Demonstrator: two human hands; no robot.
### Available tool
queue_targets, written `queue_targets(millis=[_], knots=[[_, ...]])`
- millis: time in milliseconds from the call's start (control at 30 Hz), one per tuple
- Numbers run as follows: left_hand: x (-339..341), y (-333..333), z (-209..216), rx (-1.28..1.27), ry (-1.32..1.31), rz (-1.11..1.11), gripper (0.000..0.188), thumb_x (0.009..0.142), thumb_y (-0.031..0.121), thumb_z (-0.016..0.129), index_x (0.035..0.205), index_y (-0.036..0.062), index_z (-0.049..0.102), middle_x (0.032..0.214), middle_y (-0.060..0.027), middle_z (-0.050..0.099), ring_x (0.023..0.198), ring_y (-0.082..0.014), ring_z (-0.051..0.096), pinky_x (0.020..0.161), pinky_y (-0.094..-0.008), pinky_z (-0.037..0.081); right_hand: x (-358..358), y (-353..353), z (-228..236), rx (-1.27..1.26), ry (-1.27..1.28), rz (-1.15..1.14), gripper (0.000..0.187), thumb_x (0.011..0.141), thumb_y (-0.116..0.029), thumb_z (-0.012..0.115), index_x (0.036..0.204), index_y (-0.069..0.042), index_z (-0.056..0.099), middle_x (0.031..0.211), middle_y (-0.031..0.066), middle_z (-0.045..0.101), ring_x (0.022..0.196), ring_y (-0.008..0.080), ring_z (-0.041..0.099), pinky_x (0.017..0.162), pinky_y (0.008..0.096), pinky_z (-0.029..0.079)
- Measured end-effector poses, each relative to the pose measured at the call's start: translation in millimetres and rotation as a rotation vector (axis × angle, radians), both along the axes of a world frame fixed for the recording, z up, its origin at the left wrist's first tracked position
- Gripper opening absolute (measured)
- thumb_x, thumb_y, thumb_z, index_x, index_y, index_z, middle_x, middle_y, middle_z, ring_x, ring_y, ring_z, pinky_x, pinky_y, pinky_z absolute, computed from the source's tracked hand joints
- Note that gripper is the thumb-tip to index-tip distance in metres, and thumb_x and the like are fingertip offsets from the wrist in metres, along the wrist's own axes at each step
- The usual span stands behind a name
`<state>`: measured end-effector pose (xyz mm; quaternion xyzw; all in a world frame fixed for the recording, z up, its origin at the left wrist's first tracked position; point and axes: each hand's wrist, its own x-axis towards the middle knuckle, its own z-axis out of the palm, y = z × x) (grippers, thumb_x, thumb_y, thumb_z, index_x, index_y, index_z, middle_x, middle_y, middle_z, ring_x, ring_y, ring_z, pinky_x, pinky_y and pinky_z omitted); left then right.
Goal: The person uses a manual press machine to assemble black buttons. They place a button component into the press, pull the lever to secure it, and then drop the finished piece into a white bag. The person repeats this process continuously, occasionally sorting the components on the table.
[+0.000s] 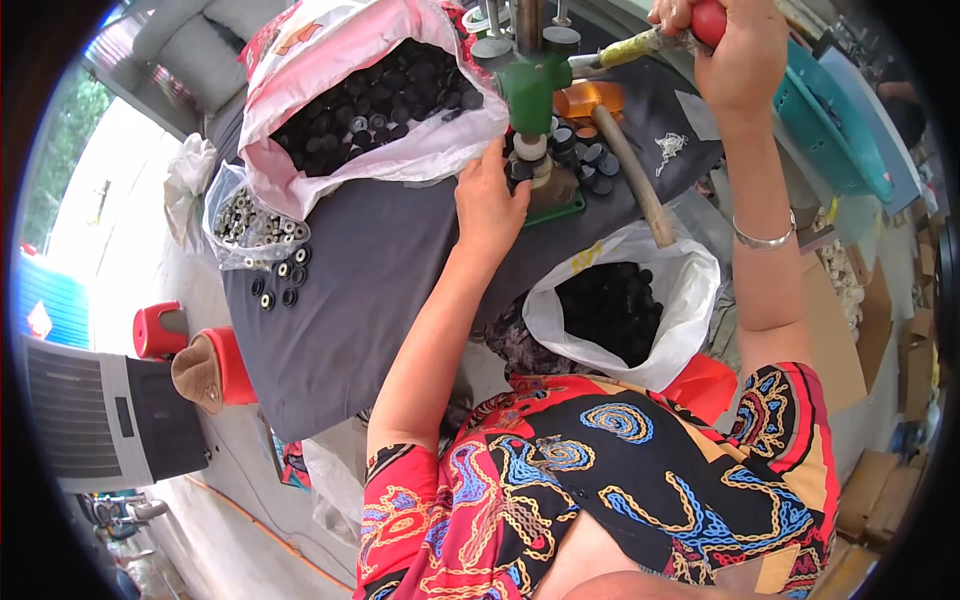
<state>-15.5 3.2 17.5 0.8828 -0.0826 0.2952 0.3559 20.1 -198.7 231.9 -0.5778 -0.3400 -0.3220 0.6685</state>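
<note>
A green hand press stands on the dark cloth, with a pale round punch above its base. My left hand is beside the punch, thumb and forefinger apart, close to a small black cap. Whether the fingertips touch that cap is hard to see. Raised at the upper right, my right hand is closed round the red ball knob of the press lever, which has yellowish wrapping. Loose dark caps lie just right of the press.
A large pink-lined sack holds black caps; a white bag of black pieces sits nearer me. A hammer with an amber head lies right of the press. Small rings fill a clear bag. A teal crate stands far right.
</note>
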Motion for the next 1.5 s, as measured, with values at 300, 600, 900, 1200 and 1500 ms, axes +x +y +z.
queue_targets(millis=[300, 600, 900, 1200, 1500], knots=[[26, -14, -6, -0.112, 0.021, -0.046, 0.072, 0.068, 0.006, 0.078, 0.132, -0.0004, 0.046, 0.1, -0.0164, 0.067, 0.094, -0.0394, 0.061, 0.084, -0.0466, 0.047, -13, -9, -21, 0.031, -0.045, 0.149, 0.03, 0.097, -0.019, 0.042, 0.072, -0.004, 0.049, 0.059, 0.0103, 0.052, 0.053, 0.0183, 0.052, 0.059, 0.0326, 0.046], [17, -11, -2, -0.275, -0.041, -0.151, 0.067, 0.068, 0.006, 0.075, 0.128, -0.0034, 0.047, 0.1, -0.0229, 0.067, 0.09, -0.0417, 0.065, 0.078, -0.0479, 0.052, -60, -22, -139, -0.104, -0.259, 0.012, 0.017, 0.095, 0.0, 0.037, 0.079, 0.0, 0.045, 0.072, 0.0152, 0.055, 0.066, 0.025, 0.054, 0.079, 0.0477, 0.05], [-56, 111, 5, 0.138, -0.188, 0.281, 0.036, 0.076, 0.009, 0.069, 0.112, 0.0031, 0.065, 0.115, -0.017, 0.066, 0.108, -0.0347, 0.06, 0.093, -0.0447, 0.046, -61, -29, -147, -0.15, -0.217, 0.003, 0.019, 0.096, -0.01, 0.04, 0.079, -0.003, 0.042, 0.075, 0.0144, 0.053, 0.072, 0.0253, 0.054, 0.088, 0.0524, 0.048], [-97, 269, -56, 0.477, 0.311, 0.767, 0.054, 0.09, 0.039, 0.06, 0.127, 0.0007, 0.054, 0.134, -0.0241, 0.051, 0.124, -0.0427, 0.048, 0.101, -0.0519, 0.039, -35, -17, -44, -0.045, 0.017, 0.128, 0.025, 0.098, -0.012, 0.042, 0.075, -0.001, 0.044, 0.069, 0.0121, 0.048, 0.066, 0.0218, 0.049, 0.078, 0.041, 0.047], [-128, 198, -53, 0.552, 0.344, 0.488, 0.062, 0.092, 0.042, 0.056, 0.138, 0.0005, 0.047, 0.146, -0.0264, 0.04, 0.135, -0.0442, 0.037, 0.11, -0.0512, 0.032, -14, -23, -24, -0.062, 0.064, 0.172, 0.023, 0.097, -0.011, 0.038, 0.077, -0.002, 0.044, 0.068, 0.0098, 0.045, 0.066, 0.0212, 0.048, 0.077, 0.0401, 0.047]])
